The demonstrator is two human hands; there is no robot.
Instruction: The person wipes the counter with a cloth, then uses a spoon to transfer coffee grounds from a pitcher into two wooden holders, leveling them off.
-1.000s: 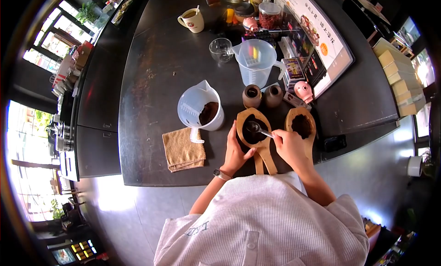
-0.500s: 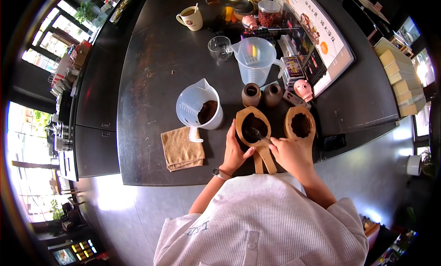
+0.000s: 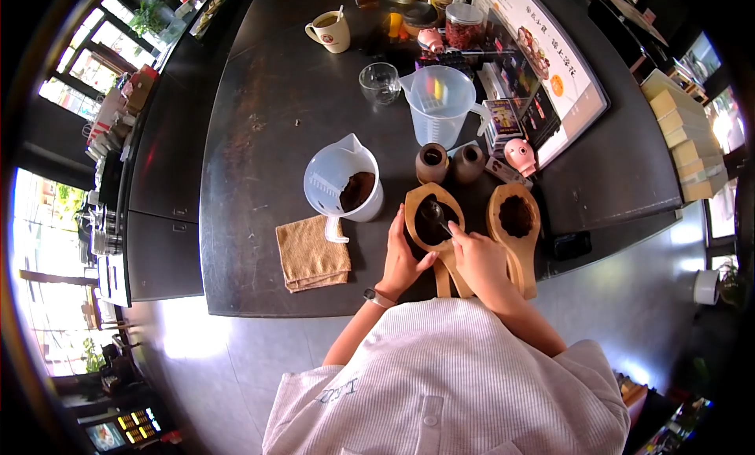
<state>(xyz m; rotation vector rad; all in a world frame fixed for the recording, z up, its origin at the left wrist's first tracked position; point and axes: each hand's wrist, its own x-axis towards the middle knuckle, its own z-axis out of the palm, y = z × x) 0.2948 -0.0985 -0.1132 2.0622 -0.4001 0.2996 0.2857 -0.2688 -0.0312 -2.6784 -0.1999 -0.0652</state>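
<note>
My left hand [image 3: 402, 260] grips the left side of a wooden mould [image 3: 421, 193], its thumb lying across the lower rim near the handle. Between the fingers of my right hand [image 3: 481, 265] is a dark metal spoon [image 3: 435, 213], its bowl inside the mould's hollow, over dark brown material. A second wooden mould [image 3: 522, 254] lies to the right, its scalloped hollow also dark brown inside. Left of my hands stands a clear plastic measuring jug [image 3: 324, 180] holding brown, crumbly material. A folded tan cloth [image 3: 312, 255] lies beneath its handle.
Two small brown jars [image 3: 432, 170] stand just beyond the moulds. Behind them are a larger measuring jug [image 3: 440, 101], a glass cup [image 3: 379, 84] and a mug [image 3: 330, 34]. A pink pig figurine [image 3: 520, 155] and a menu board [image 3: 562, 85] border the right side.
My right hand has moved slightly up and tilted the spoon, whose bowl now sits farther up in the hollow. My left hand keeps its hold on the mould.
</note>
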